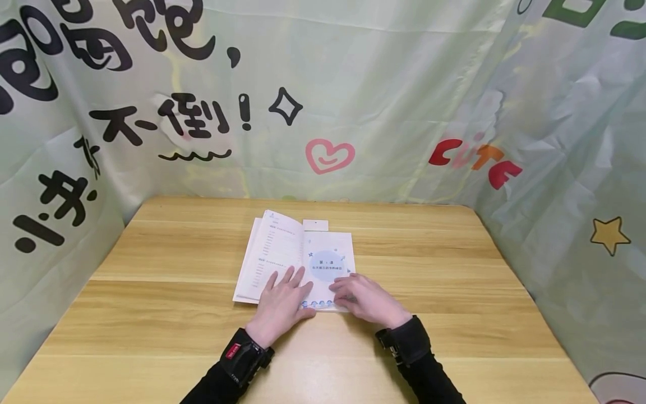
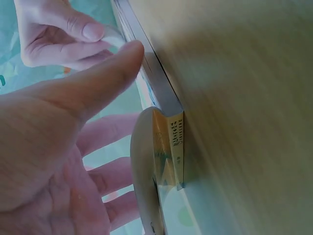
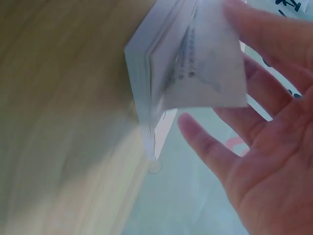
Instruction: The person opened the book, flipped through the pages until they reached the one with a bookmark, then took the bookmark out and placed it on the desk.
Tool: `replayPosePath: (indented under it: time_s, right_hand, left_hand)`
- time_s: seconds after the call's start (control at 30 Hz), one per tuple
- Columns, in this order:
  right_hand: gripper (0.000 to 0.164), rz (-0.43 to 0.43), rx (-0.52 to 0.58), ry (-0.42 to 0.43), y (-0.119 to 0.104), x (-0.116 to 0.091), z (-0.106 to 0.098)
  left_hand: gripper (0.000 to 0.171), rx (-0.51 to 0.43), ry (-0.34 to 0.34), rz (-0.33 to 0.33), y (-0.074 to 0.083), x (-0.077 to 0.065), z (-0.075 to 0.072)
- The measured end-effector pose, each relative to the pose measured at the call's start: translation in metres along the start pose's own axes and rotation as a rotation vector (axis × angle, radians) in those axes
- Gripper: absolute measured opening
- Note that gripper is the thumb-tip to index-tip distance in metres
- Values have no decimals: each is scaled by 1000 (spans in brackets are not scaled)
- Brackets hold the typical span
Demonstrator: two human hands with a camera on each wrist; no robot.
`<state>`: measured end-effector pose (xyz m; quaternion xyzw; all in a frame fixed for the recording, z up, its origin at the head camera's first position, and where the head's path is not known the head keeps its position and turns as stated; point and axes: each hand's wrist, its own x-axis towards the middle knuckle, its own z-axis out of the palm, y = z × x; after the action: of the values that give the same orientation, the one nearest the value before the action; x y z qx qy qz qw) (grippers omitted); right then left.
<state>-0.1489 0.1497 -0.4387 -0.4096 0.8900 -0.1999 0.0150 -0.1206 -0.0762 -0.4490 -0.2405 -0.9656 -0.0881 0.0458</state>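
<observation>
An open book (image 1: 280, 238) lies on the wooden table, its left pages fanned up and a blue circle with a lesson heading printed on the right page (image 1: 325, 244). My left hand (image 1: 281, 306) rests with spread fingers across the lower part of the left pages. Its thumb lies along the bottom edge, as the left wrist view shows beside the yellow spine (image 2: 176, 142). At the lower right of the book, my right hand (image 1: 368, 300) pinches a page between thumb and fingers. That page (image 3: 210, 73) stands lifted and bent in the right wrist view.
Behind the book a small white card (image 1: 315, 225) lies flat on the table (image 1: 429, 252). Fabric sheets (image 1: 393, 84) with printed letters and drawings hang along the back and both sides. Black straps (image 1: 406, 339) wrap both wrists.
</observation>
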Motion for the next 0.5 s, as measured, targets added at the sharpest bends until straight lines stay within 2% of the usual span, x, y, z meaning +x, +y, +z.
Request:
replayPosePath:
  time_s: [0.5]
  right_hand:
    - [4, -17, 0, 188, 0, 3, 2]
  left_hand:
    - [52, -20, -32, -8, -2, 0, -1]
